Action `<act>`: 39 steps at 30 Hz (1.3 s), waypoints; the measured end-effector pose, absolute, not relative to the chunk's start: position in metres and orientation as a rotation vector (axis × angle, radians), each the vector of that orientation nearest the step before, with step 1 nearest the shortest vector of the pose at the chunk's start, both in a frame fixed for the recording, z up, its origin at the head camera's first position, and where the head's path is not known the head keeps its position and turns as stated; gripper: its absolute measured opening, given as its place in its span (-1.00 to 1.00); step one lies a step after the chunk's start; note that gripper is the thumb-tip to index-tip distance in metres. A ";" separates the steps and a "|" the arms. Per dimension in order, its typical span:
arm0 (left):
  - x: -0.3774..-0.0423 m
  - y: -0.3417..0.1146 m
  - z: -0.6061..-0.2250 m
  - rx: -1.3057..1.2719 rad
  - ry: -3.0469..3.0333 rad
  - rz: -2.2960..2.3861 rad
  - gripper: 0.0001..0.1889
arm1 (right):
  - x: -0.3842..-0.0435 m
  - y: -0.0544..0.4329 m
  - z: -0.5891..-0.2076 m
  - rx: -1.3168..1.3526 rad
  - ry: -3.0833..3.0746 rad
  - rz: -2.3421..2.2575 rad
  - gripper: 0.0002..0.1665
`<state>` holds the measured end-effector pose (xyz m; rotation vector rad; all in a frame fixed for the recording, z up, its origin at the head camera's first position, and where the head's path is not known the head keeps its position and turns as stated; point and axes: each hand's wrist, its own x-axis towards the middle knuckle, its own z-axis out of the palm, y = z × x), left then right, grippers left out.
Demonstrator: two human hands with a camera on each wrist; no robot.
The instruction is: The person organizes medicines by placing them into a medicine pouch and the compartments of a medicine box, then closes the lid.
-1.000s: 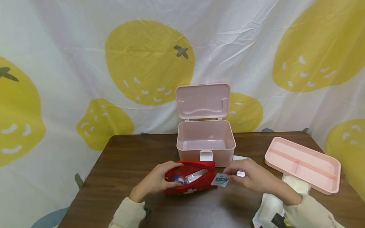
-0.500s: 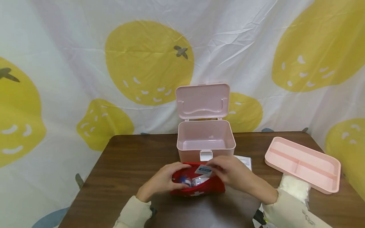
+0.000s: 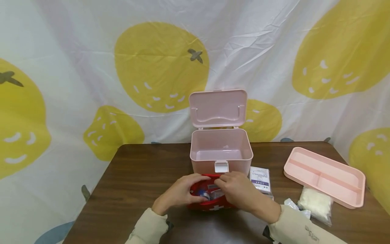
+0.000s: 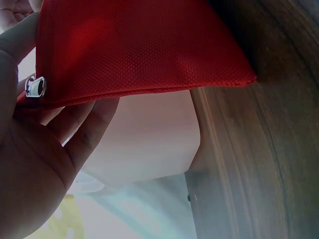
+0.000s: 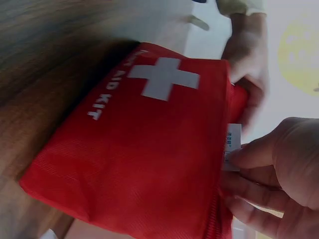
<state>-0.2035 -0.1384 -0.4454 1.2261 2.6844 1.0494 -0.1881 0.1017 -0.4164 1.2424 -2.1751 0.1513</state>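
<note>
A red first aid pouch [image 5: 134,144] with a white cross stands unzipped on the table before the pink box. My left hand [image 3: 178,194] holds its left end, thumb at the front rim and fingers behind; in the left wrist view the zipper pull [image 4: 36,87] lies by the palm. My right hand [image 3: 239,190] is at the right part of the pouch's mouth. Between its thumb and fingers it pinches a small white packet [image 5: 233,144] with blue-green print, partly down inside the opening. A bottle [image 3: 204,195] with blue and white shows inside the pouch.
Behind the pouch stands the pink box [image 3: 201,166], lid [image 3: 217,108] raised. Right of it lies a boxed white-and-purple item [image 3: 260,179]. Farther right are a pink divided tray [image 3: 327,174], a bag of white padding [image 3: 316,205] and small white packets [image 3: 297,208].
My right hand has carried the small packet leftward from beside the pouch and lowered it into the mouth. The pouch and my left hand have shifted slightly right.
</note>
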 end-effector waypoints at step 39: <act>-0.204 -0.133 -0.447 1.262 2.715 1.011 -0.43 | -0.177 0.097 -0.426 1.129 -2.356 -0.195 -0.79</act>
